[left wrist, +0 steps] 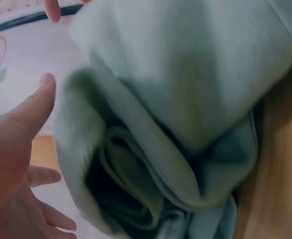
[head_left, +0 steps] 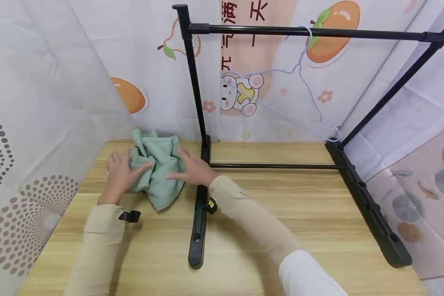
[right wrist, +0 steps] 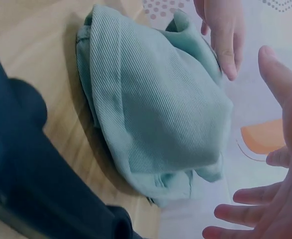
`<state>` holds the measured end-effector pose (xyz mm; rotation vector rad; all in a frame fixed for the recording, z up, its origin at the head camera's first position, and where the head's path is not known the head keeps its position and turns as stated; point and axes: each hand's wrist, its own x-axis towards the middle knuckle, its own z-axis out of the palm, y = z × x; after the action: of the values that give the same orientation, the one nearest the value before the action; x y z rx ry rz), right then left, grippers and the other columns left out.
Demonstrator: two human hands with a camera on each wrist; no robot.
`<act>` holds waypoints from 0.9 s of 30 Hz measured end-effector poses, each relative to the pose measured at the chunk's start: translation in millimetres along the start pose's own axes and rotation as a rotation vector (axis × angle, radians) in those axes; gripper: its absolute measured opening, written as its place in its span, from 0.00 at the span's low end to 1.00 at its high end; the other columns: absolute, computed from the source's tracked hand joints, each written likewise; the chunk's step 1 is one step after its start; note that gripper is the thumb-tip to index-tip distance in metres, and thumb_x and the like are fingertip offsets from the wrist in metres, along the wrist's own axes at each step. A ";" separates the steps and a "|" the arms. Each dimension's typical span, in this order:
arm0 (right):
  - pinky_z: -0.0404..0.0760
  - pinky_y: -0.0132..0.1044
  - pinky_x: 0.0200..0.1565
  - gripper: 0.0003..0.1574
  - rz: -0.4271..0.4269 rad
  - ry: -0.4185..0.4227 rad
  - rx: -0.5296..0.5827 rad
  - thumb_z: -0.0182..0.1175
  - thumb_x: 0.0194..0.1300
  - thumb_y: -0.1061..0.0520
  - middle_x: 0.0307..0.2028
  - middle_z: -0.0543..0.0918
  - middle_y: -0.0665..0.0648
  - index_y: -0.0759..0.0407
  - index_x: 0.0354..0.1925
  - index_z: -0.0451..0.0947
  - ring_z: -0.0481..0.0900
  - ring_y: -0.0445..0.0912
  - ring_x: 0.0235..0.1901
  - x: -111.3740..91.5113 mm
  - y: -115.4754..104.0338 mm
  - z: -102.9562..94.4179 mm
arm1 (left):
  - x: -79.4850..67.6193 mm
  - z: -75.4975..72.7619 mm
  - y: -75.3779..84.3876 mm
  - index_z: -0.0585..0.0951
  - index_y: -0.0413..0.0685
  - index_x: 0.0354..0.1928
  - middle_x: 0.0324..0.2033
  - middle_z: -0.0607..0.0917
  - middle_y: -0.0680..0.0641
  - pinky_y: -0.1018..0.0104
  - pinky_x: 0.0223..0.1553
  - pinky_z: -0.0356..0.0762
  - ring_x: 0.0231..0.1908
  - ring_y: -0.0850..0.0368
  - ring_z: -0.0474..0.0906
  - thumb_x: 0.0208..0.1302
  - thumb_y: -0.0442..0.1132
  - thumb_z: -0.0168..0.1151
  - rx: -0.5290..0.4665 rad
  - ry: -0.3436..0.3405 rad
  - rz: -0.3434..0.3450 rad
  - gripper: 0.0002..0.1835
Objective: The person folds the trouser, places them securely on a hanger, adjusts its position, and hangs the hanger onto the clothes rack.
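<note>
A crumpled sage-green garment or cloth (head_left: 162,164) lies in a heap on the wooden table, its ribbed weave and a stitched seam showing in the right wrist view. At its left side is my left hand (head_left: 120,174), thumb extended toward the folds and fingers spread. My right hand (head_left: 195,167) is at the opposite side, its thumb and fingers apart beside the cloth. In the left wrist view the cloth (left wrist: 186,64) forms a deep fold, with the spread left hand (left wrist: 11,164) next to it. The right wrist view shows the right hand (right wrist: 280,164) with fingers extended, apart from the cloth.
A black rack stands on the table (head_left: 163,250); its near foot (head_left: 197,242) runs beneath my right forearm. From its top bar (head_left: 259,30) hangs a light blue wire hanger (head_left: 277,111). Printed curtains (head_left: 155,111) enclose the back and sides.
</note>
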<state>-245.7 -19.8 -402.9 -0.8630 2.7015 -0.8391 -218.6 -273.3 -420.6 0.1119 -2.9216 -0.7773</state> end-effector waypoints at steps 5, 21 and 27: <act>0.71 0.56 0.64 0.64 -0.013 -0.029 -0.027 0.62 0.57 0.27 0.74 0.52 0.69 0.46 0.78 0.41 0.62 0.62 0.70 8.0 -7.1 10.2 | 4.1 -2.8 -13.3 0.46 0.38 0.76 0.70 0.43 0.19 0.21 0.59 0.42 0.72 0.24 0.36 0.61 0.69 0.56 -0.010 -0.018 -0.014 0.56; 0.78 0.44 0.58 0.69 0.073 -0.101 -0.095 0.68 0.54 0.32 0.73 0.53 0.70 0.44 0.78 0.37 0.71 0.59 0.64 26.5 -14.9 37.9 | 24.1 1.9 -30.6 0.41 0.39 0.76 0.70 0.47 0.19 0.23 0.61 0.51 0.68 0.17 0.43 0.61 0.67 0.59 -0.026 -0.231 0.004 0.58; 0.79 0.40 0.55 0.67 0.086 -0.100 -0.116 0.69 0.55 0.35 0.69 0.61 0.69 0.49 0.78 0.40 0.76 0.56 0.58 30.6 -12.9 46.7 | 29.7 6.3 -30.0 0.43 0.34 0.75 0.70 0.53 0.23 0.31 0.65 0.56 0.68 0.22 0.51 0.60 0.68 0.58 -0.013 -0.296 0.011 0.59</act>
<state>-249.0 -67.7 -434.1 -0.7836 2.6993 -0.6096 -247.6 -299.1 -438.2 -0.0231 -3.1886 -0.8793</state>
